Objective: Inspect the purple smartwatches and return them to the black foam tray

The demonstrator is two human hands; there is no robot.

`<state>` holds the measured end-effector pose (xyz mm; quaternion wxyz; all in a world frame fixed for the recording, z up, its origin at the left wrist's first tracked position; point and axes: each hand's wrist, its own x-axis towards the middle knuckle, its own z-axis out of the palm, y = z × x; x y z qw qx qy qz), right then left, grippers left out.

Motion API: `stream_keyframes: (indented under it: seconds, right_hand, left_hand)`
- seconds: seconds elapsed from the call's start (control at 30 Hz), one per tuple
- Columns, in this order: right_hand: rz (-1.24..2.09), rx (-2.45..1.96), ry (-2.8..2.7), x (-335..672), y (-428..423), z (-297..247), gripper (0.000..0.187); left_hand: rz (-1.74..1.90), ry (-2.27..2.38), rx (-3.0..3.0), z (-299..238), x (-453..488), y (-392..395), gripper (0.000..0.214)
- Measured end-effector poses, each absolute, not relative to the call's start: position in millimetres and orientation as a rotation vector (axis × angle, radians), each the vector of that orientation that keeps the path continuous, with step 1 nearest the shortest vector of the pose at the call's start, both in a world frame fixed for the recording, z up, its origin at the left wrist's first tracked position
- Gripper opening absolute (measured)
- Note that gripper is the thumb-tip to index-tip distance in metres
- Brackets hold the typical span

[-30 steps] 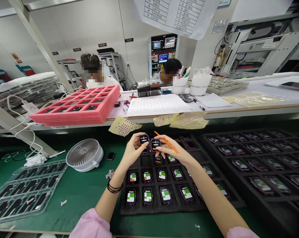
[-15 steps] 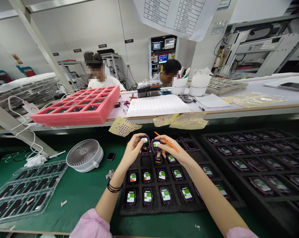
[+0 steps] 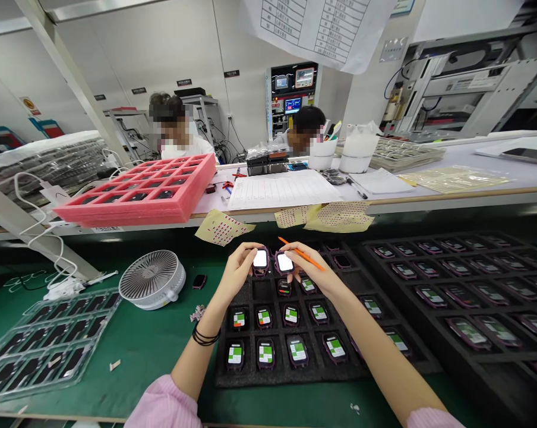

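Between the fingers of my left hand [image 3: 240, 266] is a smartwatch body [image 3: 260, 259] with its screen lit white. My right hand [image 3: 310, 261] grips a second smartwatch body [image 3: 284, 262], its screen white as well. An orange pen-like stick [image 3: 302, 254] is tucked in the same right hand, slanting across the fingers. Both watches are side by side above a black foam tray [image 3: 290, 374]. In its pockets lie several watch bodies, such as one at the front [image 3: 297, 351], with green and white screens. One pocket [image 3: 262, 290] below my left hand holds nothing.
A second foam tray of watches [image 3: 468, 331] lies at the right. On the left are a white fan [image 3: 153, 279], a clear tray of dark parts [image 3: 46, 339] and a lone watch [image 3: 199, 281]. A pink foam tray [image 3: 135, 190] stands on the shelf; two people sit beyond it.
Both held watches' screens have turned from green and white to plain white. The watches and my hands have shifted slightly; both hands keep their hold.
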<state>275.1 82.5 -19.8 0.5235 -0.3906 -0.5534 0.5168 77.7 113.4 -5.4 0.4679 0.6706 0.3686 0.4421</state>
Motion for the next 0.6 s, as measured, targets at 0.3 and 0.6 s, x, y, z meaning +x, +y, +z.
stream_keyframes:
  seconds: [0.3,0.6]
  right_hand:
    - [1.259,-0.92,-1.45,280.6,82.9,-19.2,0.038]
    - [1.261,-0.924,-1.448,279.4,83.1,-19.7,0.041]
  left_hand:
    - [0.953,0.809,1.663,-12.2,75.3,117.3,0.044]
    - [0.955,0.871,1.663,-9.5,76.5,114.6,0.042]
